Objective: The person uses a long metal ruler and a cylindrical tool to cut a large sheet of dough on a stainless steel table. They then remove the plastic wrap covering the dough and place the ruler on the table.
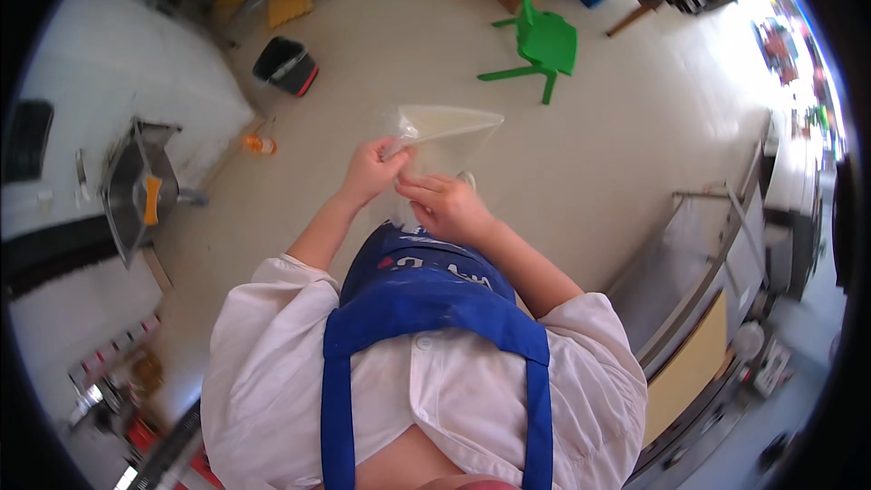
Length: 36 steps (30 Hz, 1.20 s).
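Note:
Both hands are raised in front of the blue apron [435, 292], close together over the floor. My left hand [373, 167] pinches the gathered left part of a clear plastic bag [452, 126] between thumb and fingers. The bag spreads away from me and to the right, ending in a pointed corner. My right hand [446, 203] is just below and to the right, fingers together and pointing left, its fingertips at the lower part of the bag. Whether it grips the plastic is hard to make out.
A green plastic chair [550, 41] stands ahead on the right, a black bucket [286, 67] ahead on the left. An orange bottle [260, 144] lies by the left wall, near a metal sink [126, 184]. A metal-edged counter [708, 272] runs along the right.

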Each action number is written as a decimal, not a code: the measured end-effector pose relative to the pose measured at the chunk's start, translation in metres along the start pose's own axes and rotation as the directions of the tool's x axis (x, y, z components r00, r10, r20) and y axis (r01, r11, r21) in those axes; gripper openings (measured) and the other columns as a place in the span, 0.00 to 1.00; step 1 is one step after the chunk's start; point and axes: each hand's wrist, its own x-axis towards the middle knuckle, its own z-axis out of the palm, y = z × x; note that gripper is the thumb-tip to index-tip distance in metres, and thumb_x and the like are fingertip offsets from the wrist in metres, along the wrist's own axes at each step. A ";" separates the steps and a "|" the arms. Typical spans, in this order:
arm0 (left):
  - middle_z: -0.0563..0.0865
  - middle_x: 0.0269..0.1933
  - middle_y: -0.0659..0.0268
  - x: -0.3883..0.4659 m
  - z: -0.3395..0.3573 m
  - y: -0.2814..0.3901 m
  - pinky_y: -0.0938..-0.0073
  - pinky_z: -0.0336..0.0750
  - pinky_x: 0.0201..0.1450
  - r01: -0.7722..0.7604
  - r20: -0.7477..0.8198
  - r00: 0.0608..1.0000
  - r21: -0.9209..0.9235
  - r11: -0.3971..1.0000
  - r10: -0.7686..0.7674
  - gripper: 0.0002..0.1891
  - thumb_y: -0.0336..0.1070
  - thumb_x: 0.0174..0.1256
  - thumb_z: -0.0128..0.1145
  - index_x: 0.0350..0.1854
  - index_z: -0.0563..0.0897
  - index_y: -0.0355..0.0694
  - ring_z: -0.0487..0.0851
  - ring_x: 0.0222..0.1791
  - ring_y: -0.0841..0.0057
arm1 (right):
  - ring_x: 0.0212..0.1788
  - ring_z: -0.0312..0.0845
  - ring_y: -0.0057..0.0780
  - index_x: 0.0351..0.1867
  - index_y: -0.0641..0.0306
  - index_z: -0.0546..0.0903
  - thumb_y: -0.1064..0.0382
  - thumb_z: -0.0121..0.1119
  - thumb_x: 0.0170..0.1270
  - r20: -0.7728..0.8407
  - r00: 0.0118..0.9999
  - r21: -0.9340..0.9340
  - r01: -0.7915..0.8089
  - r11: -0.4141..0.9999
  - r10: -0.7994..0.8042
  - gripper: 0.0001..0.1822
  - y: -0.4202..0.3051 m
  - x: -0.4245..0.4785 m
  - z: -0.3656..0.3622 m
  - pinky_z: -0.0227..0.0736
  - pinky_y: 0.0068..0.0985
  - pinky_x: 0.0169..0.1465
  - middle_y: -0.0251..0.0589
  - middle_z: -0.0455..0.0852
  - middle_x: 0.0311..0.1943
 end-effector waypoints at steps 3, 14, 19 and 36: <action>0.84 0.29 0.61 0.003 -0.040 0.022 0.69 0.70 0.29 -0.062 -0.023 0.997 0.264 0.962 0.071 0.07 0.34 0.60 0.61 0.37 0.84 0.37 0.79 0.25 0.72 | 0.63 0.69 0.47 0.49 0.54 0.84 0.60 0.64 0.55 -0.270 0.943 -0.343 0.092 0.935 -0.192 0.18 0.011 0.045 -0.051 0.64 0.39 0.66 0.48 0.75 0.61; 0.85 0.36 0.57 0.007 -0.143 0.026 0.62 0.76 0.42 0.081 -0.352 0.913 0.654 0.752 0.208 0.11 0.31 0.58 0.57 0.42 0.85 0.40 0.82 0.38 0.58 | 0.65 0.68 0.41 0.45 0.59 0.87 0.32 0.45 0.66 0.304 0.926 -0.688 0.049 0.724 0.226 0.33 0.053 0.264 -0.112 0.59 0.43 0.68 0.46 0.79 0.58; 0.86 0.40 0.58 0.022 -0.167 0.038 0.62 0.77 0.47 0.283 -0.561 0.823 0.541 0.792 0.088 0.14 0.30 0.56 0.55 0.44 0.85 0.42 0.82 0.44 0.58 | 0.63 0.71 0.42 0.43 0.60 0.87 0.31 0.56 0.58 0.530 0.809 -0.503 0.540 0.675 -0.253 0.33 0.063 0.294 -0.114 0.62 0.41 0.66 0.49 0.80 0.57; 0.79 0.63 0.59 0.152 -0.330 0.076 0.58 0.53 0.73 -0.313 -0.313 0.883 0.164 0.936 0.350 0.47 0.75 0.56 0.50 0.66 0.72 0.36 0.69 0.69 0.65 | 0.32 0.81 0.38 0.22 0.57 0.78 0.64 0.59 0.48 0.462 0.736 -0.338 0.662 0.669 -0.495 0.03 0.017 0.468 -0.122 0.75 0.33 0.42 0.39 0.81 0.22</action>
